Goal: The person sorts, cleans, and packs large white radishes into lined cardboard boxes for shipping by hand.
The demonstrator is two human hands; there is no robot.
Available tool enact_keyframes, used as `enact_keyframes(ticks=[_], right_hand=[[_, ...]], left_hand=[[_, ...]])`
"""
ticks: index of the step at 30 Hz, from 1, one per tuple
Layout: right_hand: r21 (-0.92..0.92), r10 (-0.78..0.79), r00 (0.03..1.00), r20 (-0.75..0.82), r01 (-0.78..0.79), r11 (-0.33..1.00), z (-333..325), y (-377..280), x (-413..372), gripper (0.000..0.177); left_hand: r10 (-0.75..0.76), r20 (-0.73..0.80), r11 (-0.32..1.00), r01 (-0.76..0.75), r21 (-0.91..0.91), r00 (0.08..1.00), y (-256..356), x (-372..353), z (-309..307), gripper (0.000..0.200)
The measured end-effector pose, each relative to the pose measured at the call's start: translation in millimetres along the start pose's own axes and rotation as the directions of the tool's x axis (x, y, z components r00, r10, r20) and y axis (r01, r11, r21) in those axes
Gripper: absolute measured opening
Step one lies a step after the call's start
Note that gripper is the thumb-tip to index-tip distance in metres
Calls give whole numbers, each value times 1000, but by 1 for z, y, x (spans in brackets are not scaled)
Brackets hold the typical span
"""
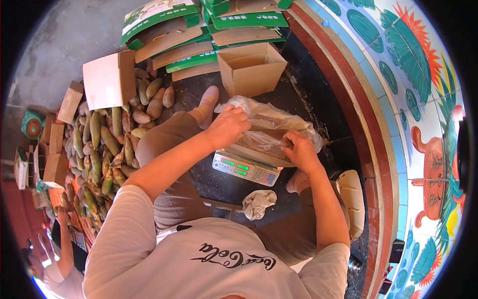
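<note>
A clear plastic bag [271, 119] lies bunched over a cardboard box [259, 154], which rests on a digital scale [246, 168] with lit green displays. My left hand [229, 125] is closed on the bag's left side. On the opposite side, my right hand [298, 148] pinches the bag near the box's front right. The plastic spreads between both hands and covers the box's opening, so what is inside cannot be made out. Below the scale, a crumpled whitish cloth or bag [259, 204] lies on the floor.
A large pile of green and brown root vegetables [104, 149] is on the left, with a cardboard box [109, 79] on it. Another box [251, 70] stands ahead, before stacked green cartons [199, 37]. Another person [62, 249] is at lower left. A painted tiled wall [398, 124] bounds the right.
</note>
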State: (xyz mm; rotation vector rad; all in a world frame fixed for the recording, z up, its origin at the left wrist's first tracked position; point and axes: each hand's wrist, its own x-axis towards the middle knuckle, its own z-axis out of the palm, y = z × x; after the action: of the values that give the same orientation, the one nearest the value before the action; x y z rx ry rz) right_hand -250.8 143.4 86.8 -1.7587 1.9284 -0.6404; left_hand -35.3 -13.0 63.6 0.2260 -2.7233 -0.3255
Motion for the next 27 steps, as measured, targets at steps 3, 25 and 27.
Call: enact_keyframes(ticks=[3,25,27], right_hand=[[-72,-37,994,105,45,996,-2,0,-12,17],[-23,182,940,288,-183,983,-2,-6,-50,15],[131,226,916,332,-282,950,-4,9,-49,15]], left_hand=[[52,-39,998,-51,24,998,11,-14,-10,27],[-162,52,982,155,111,985,20,-78,8,10],[-237,60,969,231,81,970,21,-80,8,11]])
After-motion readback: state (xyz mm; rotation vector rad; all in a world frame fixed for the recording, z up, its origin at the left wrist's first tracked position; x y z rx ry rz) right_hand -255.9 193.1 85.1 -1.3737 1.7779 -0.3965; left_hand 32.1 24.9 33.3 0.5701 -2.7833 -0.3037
